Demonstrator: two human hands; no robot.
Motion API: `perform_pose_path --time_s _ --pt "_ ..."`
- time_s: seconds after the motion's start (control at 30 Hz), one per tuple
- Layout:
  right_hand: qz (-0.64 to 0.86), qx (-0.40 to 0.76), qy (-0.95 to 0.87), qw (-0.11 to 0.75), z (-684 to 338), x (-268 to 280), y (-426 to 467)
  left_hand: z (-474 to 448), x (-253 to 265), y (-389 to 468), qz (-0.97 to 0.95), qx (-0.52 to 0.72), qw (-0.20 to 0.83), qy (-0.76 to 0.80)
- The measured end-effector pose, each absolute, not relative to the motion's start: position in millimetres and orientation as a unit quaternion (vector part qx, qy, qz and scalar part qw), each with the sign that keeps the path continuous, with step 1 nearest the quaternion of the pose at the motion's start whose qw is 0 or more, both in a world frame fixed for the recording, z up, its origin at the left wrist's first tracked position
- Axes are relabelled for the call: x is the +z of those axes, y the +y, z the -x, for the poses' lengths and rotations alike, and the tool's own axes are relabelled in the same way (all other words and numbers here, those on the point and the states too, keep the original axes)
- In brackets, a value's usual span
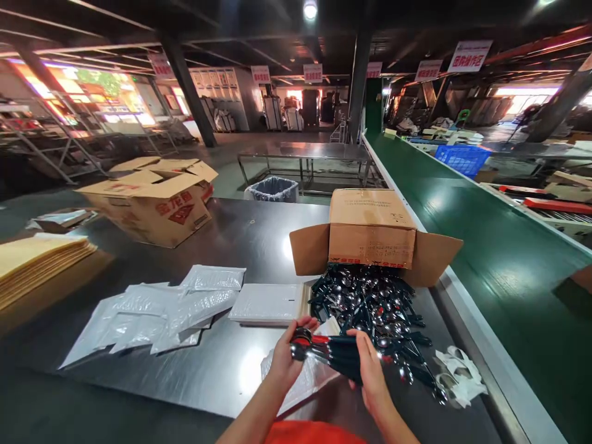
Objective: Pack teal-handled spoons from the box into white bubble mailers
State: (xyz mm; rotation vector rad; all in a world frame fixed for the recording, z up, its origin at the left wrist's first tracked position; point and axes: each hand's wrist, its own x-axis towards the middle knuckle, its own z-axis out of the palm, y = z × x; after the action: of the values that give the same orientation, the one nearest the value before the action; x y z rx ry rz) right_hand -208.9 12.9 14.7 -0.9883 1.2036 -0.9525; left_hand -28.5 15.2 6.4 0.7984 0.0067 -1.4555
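You have 1 bundle of spoons (pixel 341 354) between your 2 hands, above the near part of the metal table (pixel 194 382). Your left hand (pixel 287 354) curls around the shiny bowl ends, its grip narrowed on them; your right hand (pixel 370 369) is wrapped around the dark handles. Red shows along the bundle's upper side. Just below your hands lies 1 white packet (pixel 308 387); you can't tell from here whether they touch it.

Taking the bundle as the clock's centre, a loose heap of spoons (pixel 365 302) spreads at 1 o'clock, at the mouth of a brown carton (pixel 372 216) with 2 flaps spread sideways. At 10 o'clock, nearby, sits a neat white stack (pixel 264 301). Overlapping white mailers (pixel 143 314) lie past it, between 9 and 10 o'clock. Farther out, between 10 and 11 o'clock, stands another carton (pixel 152 213), its top flaps up. Crumpled white material (pixel 461 377) lies at 3 o'clock, beside the heap. The green conveyor belt (pixel 485 246) runs at your 2 o'clock.
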Motion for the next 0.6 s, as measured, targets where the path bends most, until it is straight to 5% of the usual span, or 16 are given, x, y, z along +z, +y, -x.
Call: perform_pose_path --time_s 0.3,0.6 --pt "0.662 -0.384 0.543 0.346 227.8 7.8 -39.1 41.4 -16.2 36.4 -0.427 -0.750 0.496 -0.091" --pt "0.783 -0.357 0.463 0.214 207.9 14.1 -31.7 35.5 -43.5 25.2 -0.407 -0.727 0.549 -0.066"
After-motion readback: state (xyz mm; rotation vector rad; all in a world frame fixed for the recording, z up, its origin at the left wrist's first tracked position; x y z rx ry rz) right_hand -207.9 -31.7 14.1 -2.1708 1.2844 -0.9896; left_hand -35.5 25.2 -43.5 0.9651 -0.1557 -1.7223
